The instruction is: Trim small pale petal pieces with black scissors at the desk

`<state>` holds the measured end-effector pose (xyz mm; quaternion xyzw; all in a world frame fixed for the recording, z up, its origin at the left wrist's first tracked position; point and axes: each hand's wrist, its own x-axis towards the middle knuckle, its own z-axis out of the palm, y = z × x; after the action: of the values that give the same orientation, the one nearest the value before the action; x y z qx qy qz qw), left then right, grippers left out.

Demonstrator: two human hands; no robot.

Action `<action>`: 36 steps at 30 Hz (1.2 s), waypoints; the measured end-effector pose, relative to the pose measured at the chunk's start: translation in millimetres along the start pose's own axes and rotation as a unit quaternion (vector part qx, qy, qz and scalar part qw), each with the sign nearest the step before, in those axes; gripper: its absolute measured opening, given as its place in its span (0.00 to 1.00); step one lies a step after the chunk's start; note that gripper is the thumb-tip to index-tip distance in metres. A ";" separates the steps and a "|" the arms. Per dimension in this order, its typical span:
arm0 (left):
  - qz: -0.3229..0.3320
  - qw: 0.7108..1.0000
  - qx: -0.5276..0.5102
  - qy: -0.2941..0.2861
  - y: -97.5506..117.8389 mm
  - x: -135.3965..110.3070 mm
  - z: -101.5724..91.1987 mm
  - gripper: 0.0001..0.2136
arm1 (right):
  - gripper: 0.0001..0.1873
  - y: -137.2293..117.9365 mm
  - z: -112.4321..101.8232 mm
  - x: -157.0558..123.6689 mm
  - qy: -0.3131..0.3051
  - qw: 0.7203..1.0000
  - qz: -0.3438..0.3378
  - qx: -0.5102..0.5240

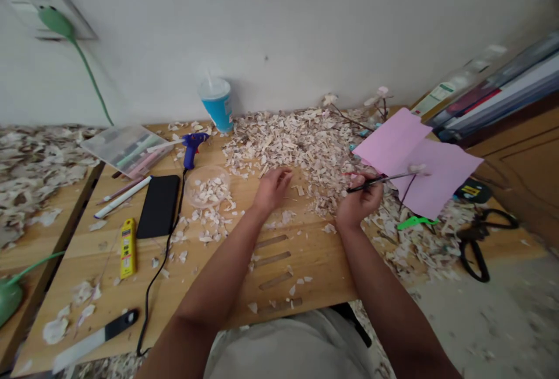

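Note:
My left hand (271, 188) rests at the near edge of a heap of pale dry shavings (301, 134). Its fingers are curled together, and whatever may be in them is too small to make out. Farther right, my right hand (360, 201) is closed around a long thin tool (384, 179) with a black end and a paler metal shaft, lying across the fingers and pointing right. Its exact kind is unclear. Something small and red shows at those fingertips. Behind the tool lie pink paper sheets (449, 175).
Left on the wooden table are a round clear dish (207, 187), a blue glue gun (190, 149), a black phone (158, 207) and a yellow cutter box (128, 249). A blue cup (219, 108) stands by the wall. Black-handled scissors (476, 233) lie right.

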<state>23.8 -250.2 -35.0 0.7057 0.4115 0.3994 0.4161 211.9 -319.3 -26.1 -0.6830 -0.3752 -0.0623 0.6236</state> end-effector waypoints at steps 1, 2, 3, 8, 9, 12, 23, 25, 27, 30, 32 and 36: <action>0.051 0.996 0.070 -0.023 1.6 -1.6 -0.2 0.12 | 0.21 0.5 0.6 1.6 0.003 1.000 0.010 0.006; 0.090 0.986 0.132 -0.048 3.5 -3.5 0.2 0.13 | 0.22 1.0 0.9 2.7 0.004 1.000 0.018 0.014; 0.114 0.974 0.183 -0.070 5.3 -5.3 1.2 0.14 | 0.22 1.5 1.1 3.4 0.004 0.999 0.024 0.024; 0.103 0.939 0.310 -0.108 9.3 -10.2 7.8 0.16 | 0.20 3.3 1.3 2.1 -0.013 0.998 0.033 0.049; 0.096 0.938 0.316 -0.107 8.9 -9.9 8.4 0.15 | 0.19 3.9 1.5 1.5 -0.018 0.998 0.036 0.044; 0.087 0.939 0.314 -0.108 6.8 -8.2 8.0 0.13 | 0.17 5.7 2.3 -0.3 -0.028 0.998 0.039 0.036; 0.036 0.997 0.064 -0.031 -6.7 -0.8 4.8 0.09 | 0.16 2.8 0.7 -6.1 -0.180 0.984 0.014 0.009; -0.009 1.000 -0.019 0.003 -8.6 0.1 5.9 0.11 | 0.16 4.4 1.4 -8.6 -0.235 0.972 -0.015 -0.016; -0.045 0.994 -0.098 0.030 -9.2 0.7 7.2 0.12 | 0.16 5.6 2.0 -11.5 -0.279 0.959 -0.032 -0.031; -0.059 0.984 -0.167 0.028 -7.9 0.8 9.1 0.12 | 0.14 5.5 2.0 -14.9 -0.330 0.944 -0.016 -0.021; -0.062 0.983 -0.171 0.003 -6.5 -0.6 10.4 0.11 | 0.14 4.6 1.5 -15.7 -0.347 0.938 -0.006 -0.002; -0.047 0.987 -0.134 -0.070 -3.6 -6.6 13.1 0.11 | 0.14 2.7 0.3 -14.9 -0.362 0.932 -0.024 -0.003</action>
<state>32.5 -258.6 -44.2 0.6495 0.3571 0.3807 0.5528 202.8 -325.3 -36.5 -0.6522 -0.5912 0.1728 0.4419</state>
